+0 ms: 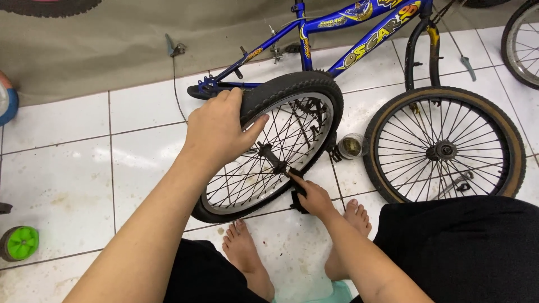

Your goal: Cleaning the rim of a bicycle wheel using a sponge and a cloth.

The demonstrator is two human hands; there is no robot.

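- left hand (216, 132), centre of the frame: grip closed over the top of a black tyre, thumb on the near side pointing right, fingers curled over the tread.
- wheel (269, 148) that carries this tyre: centre of the frame, standing tilted on the floor, silver rim, thin spokes, dark hub in the middle.
- right hand (314, 197), lower centre: grip narrow, fingertips pinched on a small black tool (296, 196) just below the hub; index finger points up-left toward the axle. cannot tell the exact kind of tool.
- second wheel (443, 148), right of the frame: tan-sided tyre, lying near the first wheel, apart from both hands.
- small round tin (352, 146) between the two wheels, on the floor, with dark greasy stuff inside.
- blue bicycle frame (337, 33), upper centre to upper right: lies behind the held wheel, yellow lettering on the tubes, black fork (418, 53) at its right end.
- third wheel (522, 42), far upper right corner, only partly in view.
- floor (84, 163): white tiles, stained with brownish smears; a grey-green sheet (112, 45) covers the upper left.
- green round thing (19, 243), lower left edge, on the tiles, well apart from the hands.
- two bare feet (247, 252), bottom centre, on the tiles just below the held wheel; black clothing over both knees.
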